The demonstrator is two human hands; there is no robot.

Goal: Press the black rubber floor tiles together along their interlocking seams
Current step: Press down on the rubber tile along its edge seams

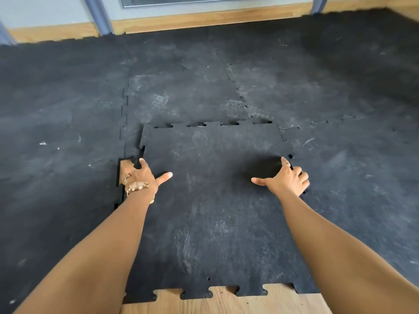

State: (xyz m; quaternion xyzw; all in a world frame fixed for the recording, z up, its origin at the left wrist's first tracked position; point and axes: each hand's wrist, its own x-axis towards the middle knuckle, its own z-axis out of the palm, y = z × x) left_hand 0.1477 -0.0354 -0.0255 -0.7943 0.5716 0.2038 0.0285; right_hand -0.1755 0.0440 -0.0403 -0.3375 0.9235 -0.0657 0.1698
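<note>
I hold the loose black rubber floor tile (210, 200) by its side edges, left hand (142, 176) and right hand (288, 177) fingers clamped, its far seam unseated against the laid black rubber mat (181, 91).

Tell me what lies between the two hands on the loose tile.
In the head view, only bare tile surface lies between the left hand and right hand: scuffed black rubber, nothing resting on it.

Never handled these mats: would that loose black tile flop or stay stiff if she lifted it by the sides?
Probably bends a little: the loose tile lies slightly raised along its far edge. Likely heavy and grippy, since both the left hand and right hand grip its sides.
</note>
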